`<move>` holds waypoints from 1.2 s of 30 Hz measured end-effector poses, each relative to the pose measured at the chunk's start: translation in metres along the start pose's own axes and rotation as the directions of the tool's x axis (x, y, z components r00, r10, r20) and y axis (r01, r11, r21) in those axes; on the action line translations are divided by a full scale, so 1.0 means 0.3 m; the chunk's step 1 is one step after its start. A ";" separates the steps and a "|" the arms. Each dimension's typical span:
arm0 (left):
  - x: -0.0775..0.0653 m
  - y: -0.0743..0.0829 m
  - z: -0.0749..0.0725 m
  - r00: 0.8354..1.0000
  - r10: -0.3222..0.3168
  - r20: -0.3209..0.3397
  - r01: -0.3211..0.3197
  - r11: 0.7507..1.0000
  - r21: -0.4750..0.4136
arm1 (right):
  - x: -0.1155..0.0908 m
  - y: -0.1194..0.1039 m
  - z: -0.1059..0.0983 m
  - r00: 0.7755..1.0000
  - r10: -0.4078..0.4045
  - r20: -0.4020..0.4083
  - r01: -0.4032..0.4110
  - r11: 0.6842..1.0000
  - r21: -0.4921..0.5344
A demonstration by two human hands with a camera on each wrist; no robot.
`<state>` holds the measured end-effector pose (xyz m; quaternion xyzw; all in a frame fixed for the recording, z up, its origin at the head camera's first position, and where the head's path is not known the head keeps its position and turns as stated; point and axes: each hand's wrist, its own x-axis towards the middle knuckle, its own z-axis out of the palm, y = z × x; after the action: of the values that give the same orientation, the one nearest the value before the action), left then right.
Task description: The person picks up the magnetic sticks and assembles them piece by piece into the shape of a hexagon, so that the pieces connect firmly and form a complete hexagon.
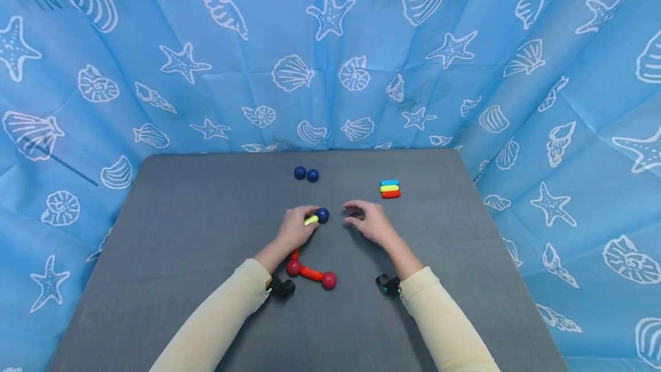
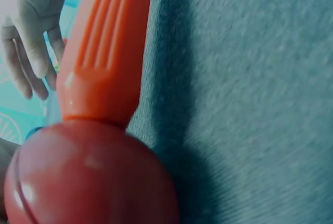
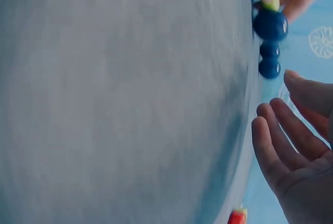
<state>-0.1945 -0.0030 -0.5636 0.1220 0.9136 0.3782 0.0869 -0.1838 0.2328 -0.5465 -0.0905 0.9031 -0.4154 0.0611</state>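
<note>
My left hand [image 1: 295, 227] pinches a yellow rod [image 1: 311, 220] between thumb and fingers, and a dark blue ball [image 1: 322, 214] sits on the rod's right end. To the right of that ball, my right hand [image 1: 370, 220] is held with its fingers loosely bent, thumb apart, and nothing in its grasp. Under the left wrist lies a joined piece: a red ball [image 1: 294, 267], an orange-red rod [image 1: 311, 273] and a second red ball [image 1: 329, 280]. Another red rod [image 1: 295, 254] runs from the first ball up beneath the forearm, which hides part of it.
Two loose dark blue balls [image 1: 307, 174] lie close together toward the back of the grey table [image 1: 206, 205]. At the back right, a light blue rod [image 1: 389, 182], a yellow rod [image 1: 389, 188] and a red rod [image 1: 391, 194] lie side by side. A blue curtain [image 1: 330, 102] hangs behind the table.
</note>
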 end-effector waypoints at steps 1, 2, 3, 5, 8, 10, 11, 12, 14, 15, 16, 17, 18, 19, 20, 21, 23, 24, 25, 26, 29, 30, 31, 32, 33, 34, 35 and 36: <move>-0.004 0.000 0.000 1.000 -0.007 -0.005 0.006 1.000 -0.006 | 0.000 0.007 -0.011 1.000 0.004 -0.011 -0.004 1.000 -0.009; -0.007 -0.001 -0.001 1.000 -0.011 -0.008 0.011 1.000 -0.012 | 0.000 0.015 -0.023 1.000 0.009 -0.025 -0.010 1.000 -0.017; -0.009 -0.002 -0.001 1.000 -0.016 -0.008 0.015 1.000 -0.017 | 0.001 0.024 -0.035 0.999 0.011 -0.039 -0.012 1.000 -0.025; -0.012 -0.007 -0.002 1.000 -0.019 -0.003 0.018 1.000 -0.022 | 0.003 0.042 -0.063 0.998 0.011 -0.068 -0.014 0.999 -0.038; -0.014 -0.017 -0.004 1.000 -0.016 0.011 0.016 1.000 -0.024 | 0.009 0.066 -0.105 0.993 0.017 -0.117 -0.024 0.998 -0.060; -0.015 -0.023 -0.005 1.000 -0.008 0.019 0.009 1.000 -0.024 | 0.013 0.084 -0.130 0.989 0.026 -0.147 -0.038 0.996 -0.085; -0.015 -0.025 -0.005 1.000 -0.004 0.023 0.005 1.000 -0.023 | 0.014 0.093 -0.141 0.986 0.031 -0.164 -0.048 0.994 -0.097; -0.016 -0.027 -0.005 1.000 -0.001 0.027 0.002 1.000 -0.025 | 0.017 0.104 -0.150 0.983 0.041 -0.180 -0.062 0.992 -0.113; -0.017 -0.031 -0.005 1.000 0.002 0.031 -0.001 1.000 -0.031 | 0.020 0.125 -0.167 0.977 0.059 -0.203 -0.090 0.985 -0.146; -0.017 -0.034 -0.004 0.999 0.002 0.032 -0.001 0.999 -0.034 | 0.022 0.136 -0.174 0.975 0.072 -0.212 -0.107 0.981 -0.159; -0.018 -0.036 -0.003 0.999 0.002 0.032 -0.001 0.999 -0.037 | 0.023 0.145 -0.181 0.972 0.082 -0.220 -0.121 0.978 -0.172; -0.018 -0.039 -0.003 1.000 0.003 0.031 -0.002 0.999 -0.038 | 0.024 0.154 -0.187 0.970 0.093 -0.224 -0.136 0.974 -0.184; -0.018 -0.041 -0.003 1.000 0.002 0.031 -0.001 0.999 -0.043 | 0.025 0.162 -0.192 0.968 0.106 -0.226 -0.152 0.968 -0.197; -0.018 -0.044 -0.002 1.000 0.003 0.029 -0.002 0.999 -0.045 | 0.026 0.169 -0.198 0.967 0.117 -0.226 -0.164 0.965 -0.206; -0.018 -0.046 -0.003 1.000 0.004 0.029 -0.003 0.999 -0.047 | 0.027 0.174 -0.202 0.966 0.128 -0.226 -0.179 0.959 -0.220; -0.017 -0.050 -0.002 1.000 0.005 0.029 -0.004 0.999 -0.048 | 0.028 0.179 -0.207 0.964 0.137 -0.228 -0.191 0.952 -0.237; -0.017 -0.053 -0.003 1.000 0.009 0.029 -0.007 0.999 -0.048 | 0.029 0.185 -0.215 0.961 0.158 -0.226 -0.218 0.938 -0.271; -0.016 -0.054 -0.004 1.000 0.010 0.030 -0.009 0.999 -0.048 | 0.030 0.187 -0.218 0.960 0.163 -0.226 -0.226 0.930 -0.289; -0.016 -0.056 -0.004 0.999 0.014 0.029 -0.013 0.999 -0.046 | 0.031 0.187 -0.220 0.960 0.165 -0.227 -0.231 0.923 -0.308; -0.015 -0.057 -0.004 0.999 0.016 0.029 -0.015 0.999 -0.046 | 0.032 0.188 -0.222 0.959 0.166 -0.230 -0.237 0.915 -0.326; -0.014 -0.059 -0.007 0.999 0.024 0.029 -0.022 0.998 -0.052 | 0.033 0.186 -0.224 0.959 0.160 -0.235 -0.239 0.902 -0.360; -0.014 -0.060 -0.008 0.999 0.026 0.028 -0.024 0.998 -0.057 | 0.032 0.185 -0.224 0.958 0.157 -0.238 -0.239 0.899 -0.368; -0.014 -0.061 -0.008 0.999 0.028 0.028 -0.026 0.998 -0.061 | 0.031 0.184 -0.225 0.958 0.155 -0.240 -0.239 0.895 -0.376; -0.014 -0.062 -0.009 0.999 0.029 0.029 -0.027 0.997 -0.067 | 0.029 0.183 -0.225 0.957 0.159 -0.241 -0.244 0.892 -0.381; -0.014 -0.063 -0.010 0.999 0.031 0.029 -0.029 0.997 -0.072 | 0.027 0.182 -0.225 0.957 0.161 -0.241 -0.247 0.889 -0.386; -0.014 -0.064 -0.011 0.999 0.033 0.029 -0.031 0.997 -0.076 | 0.023 0.181 -0.224 0.957 0.166 -0.237 -0.251 0.885 -0.393; -0.013 -0.065 -0.011 0.999 0.034 0.029 -0.032 0.996 -0.079 | 0.019 0.181 -0.223 0.957 0.172 -0.234 -0.256 0.882 -0.395; -0.013 -0.066 -0.012 0.999 0.035 0.029 -0.033 0.996 -0.083 | 0.016 0.180 -0.223 0.956 0.180 -0.231 -0.261 0.880 -0.396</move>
<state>-0.1947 -0.0200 -0.5750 0.1395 0.8936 0.4149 0.0991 -0.2070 0.3156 -0.5445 0.0416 0.9774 -0.2072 0.0018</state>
